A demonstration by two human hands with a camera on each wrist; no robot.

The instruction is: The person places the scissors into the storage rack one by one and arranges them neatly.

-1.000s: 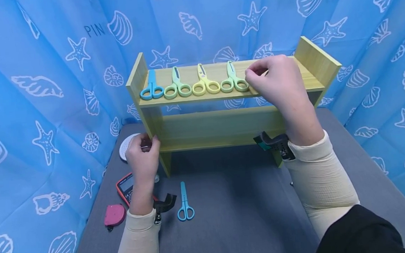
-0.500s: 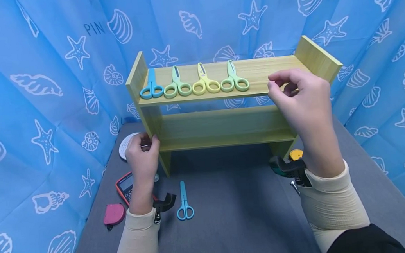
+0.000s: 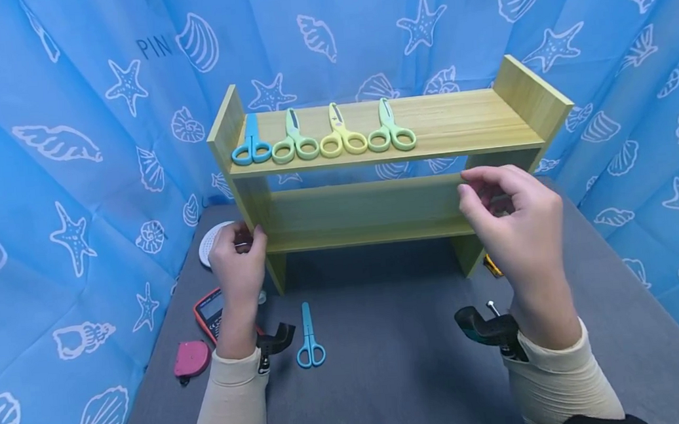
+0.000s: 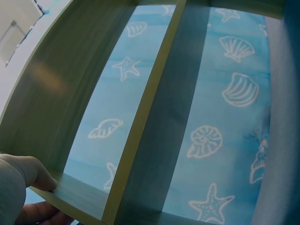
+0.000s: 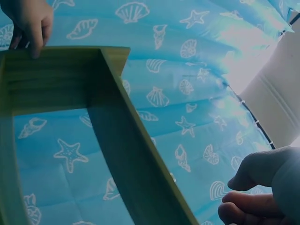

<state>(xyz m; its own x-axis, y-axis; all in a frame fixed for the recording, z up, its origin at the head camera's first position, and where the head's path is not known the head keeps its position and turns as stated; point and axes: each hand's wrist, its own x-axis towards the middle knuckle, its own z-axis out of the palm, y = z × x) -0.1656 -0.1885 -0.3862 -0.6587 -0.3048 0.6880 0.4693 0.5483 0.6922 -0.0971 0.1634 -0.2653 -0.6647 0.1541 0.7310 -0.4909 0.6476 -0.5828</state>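
Observation:
A light wooden two-level shelf (image 3: 475, 127) stands on the grey table. On its top board lie a blue pair of scissors (image 3: 251, 146), a green pair (image 3: 295, 144), a yellow pair (image 3: 342, 139) and another green pair (image 3: 390, 134), handles toward me. My left hand (image 3: 245, 239) grips the shelf's left upright at lower-board height; its thumb (image 4: 28, 171) rests on the board's edge. My right hand (image 3: 483, 192) hovers before the lower board's right end, fingers loosely curled, holding nothing. One more blue pair of scissors (image 3: 310, 340) lies on the table by my left wrist.
A red multimeter (image 3: 209, 310), a pink tape measure (image 3: 191, 360) and a white round disc (image 3: 213, 244) sit left of the shelf. A yellow object (image 3: 493, 265) peeks out by the right leg. Blue shell-print curtains (image 3: 63, 146) close in three sides.
My right hand left the top board beside the green scissors and came down and toward me to lower-board height. The left hand and all scissors stayed put.

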